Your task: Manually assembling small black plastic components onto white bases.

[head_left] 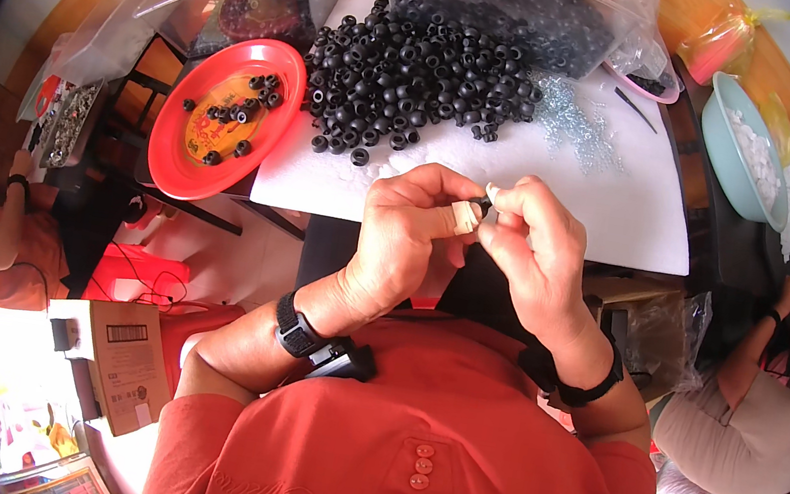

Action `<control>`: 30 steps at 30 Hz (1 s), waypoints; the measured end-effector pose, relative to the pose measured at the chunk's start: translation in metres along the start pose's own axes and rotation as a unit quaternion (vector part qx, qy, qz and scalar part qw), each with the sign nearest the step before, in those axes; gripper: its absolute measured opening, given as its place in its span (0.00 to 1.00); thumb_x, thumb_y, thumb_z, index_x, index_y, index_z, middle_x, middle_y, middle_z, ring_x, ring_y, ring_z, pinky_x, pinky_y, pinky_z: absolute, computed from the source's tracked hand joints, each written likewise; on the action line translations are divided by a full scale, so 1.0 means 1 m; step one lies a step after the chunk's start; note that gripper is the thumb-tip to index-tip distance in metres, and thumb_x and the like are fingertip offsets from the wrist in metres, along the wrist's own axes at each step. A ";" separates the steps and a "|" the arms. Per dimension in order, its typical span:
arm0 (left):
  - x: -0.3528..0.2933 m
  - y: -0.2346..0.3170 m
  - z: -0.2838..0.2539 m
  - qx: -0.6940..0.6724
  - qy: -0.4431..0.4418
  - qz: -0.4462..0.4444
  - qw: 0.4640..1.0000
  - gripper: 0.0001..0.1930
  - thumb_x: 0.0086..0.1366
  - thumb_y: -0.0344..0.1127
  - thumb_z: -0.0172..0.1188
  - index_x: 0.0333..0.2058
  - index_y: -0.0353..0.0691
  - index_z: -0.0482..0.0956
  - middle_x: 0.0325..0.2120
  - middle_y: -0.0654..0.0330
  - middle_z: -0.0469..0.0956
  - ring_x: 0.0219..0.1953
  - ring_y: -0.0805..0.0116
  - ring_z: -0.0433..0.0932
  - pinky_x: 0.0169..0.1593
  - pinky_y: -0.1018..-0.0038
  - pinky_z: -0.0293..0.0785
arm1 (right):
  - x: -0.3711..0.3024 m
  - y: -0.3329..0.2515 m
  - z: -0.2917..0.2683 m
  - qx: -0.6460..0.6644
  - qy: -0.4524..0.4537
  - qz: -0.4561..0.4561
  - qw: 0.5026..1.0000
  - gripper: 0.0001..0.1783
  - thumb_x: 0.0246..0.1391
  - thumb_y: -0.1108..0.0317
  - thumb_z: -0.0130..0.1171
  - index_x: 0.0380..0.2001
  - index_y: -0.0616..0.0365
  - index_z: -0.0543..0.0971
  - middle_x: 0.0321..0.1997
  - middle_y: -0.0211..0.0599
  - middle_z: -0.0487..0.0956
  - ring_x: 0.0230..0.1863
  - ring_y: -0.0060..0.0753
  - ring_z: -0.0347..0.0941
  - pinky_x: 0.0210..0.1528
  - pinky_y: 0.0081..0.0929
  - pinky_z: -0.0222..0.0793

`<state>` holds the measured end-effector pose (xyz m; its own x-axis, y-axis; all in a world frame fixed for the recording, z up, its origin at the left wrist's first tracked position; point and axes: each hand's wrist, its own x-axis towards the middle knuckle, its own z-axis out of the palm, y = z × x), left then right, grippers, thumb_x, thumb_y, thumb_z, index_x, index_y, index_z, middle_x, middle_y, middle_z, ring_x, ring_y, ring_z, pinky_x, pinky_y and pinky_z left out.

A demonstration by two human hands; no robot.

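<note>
My left hand (402, 233) and my right hand (538, 252) meet in front of my chest, over the near edge of a white sheet (621, 218). Between their fingertips is a small black bead (484, 206), mostly covered by the fingers. Beige tape wraps a digit of the left hand. The right thumb and fingers pinch in from the other side; a small white bit shows at their tips. Beyond the hands lies a big heap of round black beads with holes (419, 79). To its right are scattered thin, clear bluish pieces (579, 121).
At left, a red plate (166, 149) holds several black beads. Clear plastic bins (509, 10) stand behind the heap. A thin black stick (636, 110) lies at the right. Further right is a pale green basin (721, 121) with white pieces. Other people sit at left and right.
</note>
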<state>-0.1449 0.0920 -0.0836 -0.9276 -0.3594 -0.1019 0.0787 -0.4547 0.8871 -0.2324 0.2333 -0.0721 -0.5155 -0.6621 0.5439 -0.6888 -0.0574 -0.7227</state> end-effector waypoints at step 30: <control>-0.001 0.015 -0.006 0.115 -0.033 -0.029 0.992 0.06 0.64 0.28 0.59 0.33 0.30 0.80 0.21 0.59 0.79 0.17 0.77 0.72 0.20 0.82 0.65 | -0.010 0.008 0.025 -0.006 0.113 0.013 0.993 0.13 0.42 0.78 0.66 0.29 0.57 0.71 0.20 0.34 0.71 0.17 0.31 0.70 0.21 0.31 0.65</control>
<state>-0.1411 0.0810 -0.0727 -0.9509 -0.2796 -0.1328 -0.0542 -0.2720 0.9608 -0.2203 0.2213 -0.0941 -0.6340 -0.4785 0.6075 -0.6790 -0.0314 -0.7334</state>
